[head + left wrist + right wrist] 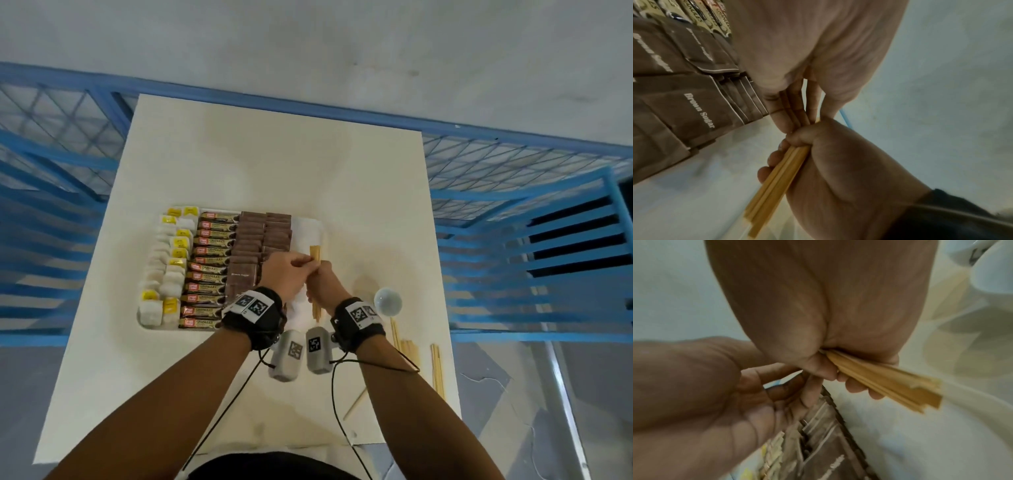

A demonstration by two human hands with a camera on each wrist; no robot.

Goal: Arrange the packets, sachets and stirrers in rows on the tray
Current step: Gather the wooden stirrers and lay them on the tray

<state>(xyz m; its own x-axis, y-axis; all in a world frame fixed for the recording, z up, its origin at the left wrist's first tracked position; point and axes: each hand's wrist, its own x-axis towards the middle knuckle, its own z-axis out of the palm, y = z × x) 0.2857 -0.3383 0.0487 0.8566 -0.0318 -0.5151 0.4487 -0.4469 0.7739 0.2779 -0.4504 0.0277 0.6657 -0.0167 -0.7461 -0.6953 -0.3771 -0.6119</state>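
White table [239,164], blue mesh railing [513,164] beyond, grey floor. Tray [310,224] near-left; right hand [325,279] clenches stirrer bundle [315,255] — left hand [286,270] pinches it too.

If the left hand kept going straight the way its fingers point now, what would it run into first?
The left hand points rightward across the tray and is already at the bundle of wooden stirrers gripped by the right hand, so those come first. Beyond them lies bare tray, though depth is hard to judge.

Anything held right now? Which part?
Wooden stirrers, one bundle: right hand grips mid-length; left hand pinches it just above.
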